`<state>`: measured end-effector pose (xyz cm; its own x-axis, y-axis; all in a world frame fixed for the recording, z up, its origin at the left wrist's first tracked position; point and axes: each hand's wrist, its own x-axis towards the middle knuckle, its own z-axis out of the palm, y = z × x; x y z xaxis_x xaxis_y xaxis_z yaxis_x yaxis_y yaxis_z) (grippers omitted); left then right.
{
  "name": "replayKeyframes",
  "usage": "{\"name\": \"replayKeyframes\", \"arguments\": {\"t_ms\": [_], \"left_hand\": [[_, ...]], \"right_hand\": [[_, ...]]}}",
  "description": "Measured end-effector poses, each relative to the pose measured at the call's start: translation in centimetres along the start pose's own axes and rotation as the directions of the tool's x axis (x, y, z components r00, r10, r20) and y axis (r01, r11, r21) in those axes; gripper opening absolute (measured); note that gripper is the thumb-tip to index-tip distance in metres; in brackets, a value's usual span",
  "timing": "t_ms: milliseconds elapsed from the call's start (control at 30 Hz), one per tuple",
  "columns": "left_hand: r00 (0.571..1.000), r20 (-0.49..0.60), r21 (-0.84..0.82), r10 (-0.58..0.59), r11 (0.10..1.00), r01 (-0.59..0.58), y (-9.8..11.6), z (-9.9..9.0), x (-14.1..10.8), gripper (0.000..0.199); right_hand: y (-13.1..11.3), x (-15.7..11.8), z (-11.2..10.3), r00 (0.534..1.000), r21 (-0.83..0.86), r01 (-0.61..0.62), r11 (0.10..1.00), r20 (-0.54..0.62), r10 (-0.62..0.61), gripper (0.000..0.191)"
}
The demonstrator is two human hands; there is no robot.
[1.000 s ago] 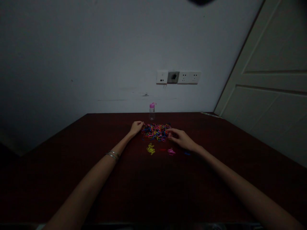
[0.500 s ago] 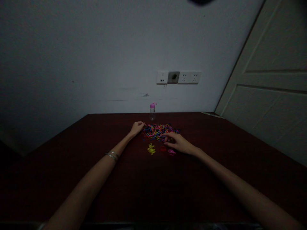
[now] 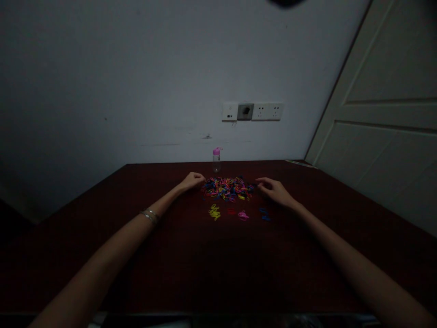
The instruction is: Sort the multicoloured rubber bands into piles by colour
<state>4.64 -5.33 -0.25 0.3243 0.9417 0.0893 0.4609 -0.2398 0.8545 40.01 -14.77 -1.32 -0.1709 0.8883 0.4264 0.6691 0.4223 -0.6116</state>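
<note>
A heap of small coloured loops (image 3: 227, 187), looking like rubber bands, lies on the dark red table (image 3: 205, 259). My left hand (image 3: 194, 180) rests at its left edge, fingers closed; whatever may be in them is hidden. Just off the heap's right edge is my right hand (image 3: 273, 189), its fingers curved and apart, with nothing visible between them. In front of the heap lie sorted groups: yellow loops (image 3: 214, 212), red loops (image 3: 231, 211), pink loops (image 3: 243, 215) and blue loops (image 3: 265, 214).
Behind the heap stands a clear bottle with a pink lid (image 3: 216, 160). The wall carries a row of sockets (image 3: 261, 111) above the table. A pale panelled door (image 3: 382, 132) is on the right. A thin flat strip (image 3: 301, 163) lies at the table's back right.
My right hand has moved right and away from the heap's front, uncovering the blue group and more of the heap. The left hand stays at the heap's left edge, its forearm shifted slightly left.
</note>
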Motion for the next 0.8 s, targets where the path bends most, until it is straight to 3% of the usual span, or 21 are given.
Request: {"name": "replayKeyframes", "arguments": {"t_ms": [67, 167, 233, 400, 533, 667, 800], "left_hand": [[0.988, 0.154, 0.071, 0.003, 0.997, -0.014, 0.8, -1.0, -1.1, 0.02], [0.922, 0.388, 0.211, -0.002, 0.974, -0.087, 1.9, -1.9, -2.8, 0.019], [0.886, 0.464, 0.303, -0.001, 0.94, -0.158, 2.4, -2.0, -3.8, 0.023], [0.875, 0.481, 0.463, 0.058, 0.83, -0.31, 2.8, -1.4, -5.1, 0.026], [0.888, 0.455, 0.537, 0.072, 0.773, -0.338, 2.7, -1.2, -5.1, 0.018], [0.896, 0.424, 0.511, 0.131, 0.783, -0.356, 3.5, -0.4, -4.5, 0.014], [0.884, 0.394, 0.405, 0.251, 0.816, -0.412, 6.1, 2.6, -3.5, 0.014]], "right_hand": [[0.2, 0.0, -0.1, 1.0, 0.0, -0.009, 1.0, -0.013, 0.009, 0.034], [0.0, -0.1, 0.1, 1.0, 0.009, -0.01, 1.0, -0.006, 0.01, 0.033], [-0.3, -0.1, 0.3, 1.0, 0.011, -0.006, 1.0, 0.013, 0.006, 0.034], [-0.6, -0.2, 0.7, 0.999, -0.013, 0.016, 1.0, 0.05, -0.016, 0.033], [-0.8, -0.2, 0.5, 0.998, -0.05, 0.038, 0.998, 0.051, -0.036, 0.032], [-0.7, -0.1, 0.5, 0.998, -0.048, 0.036, 0.998, 0.048, -0.033, 0.032], [-0.4, 0.0, 0.4, 0.999, -0.032, 0.037, 0.999, 0.04, -0.035, 0.032]]}}
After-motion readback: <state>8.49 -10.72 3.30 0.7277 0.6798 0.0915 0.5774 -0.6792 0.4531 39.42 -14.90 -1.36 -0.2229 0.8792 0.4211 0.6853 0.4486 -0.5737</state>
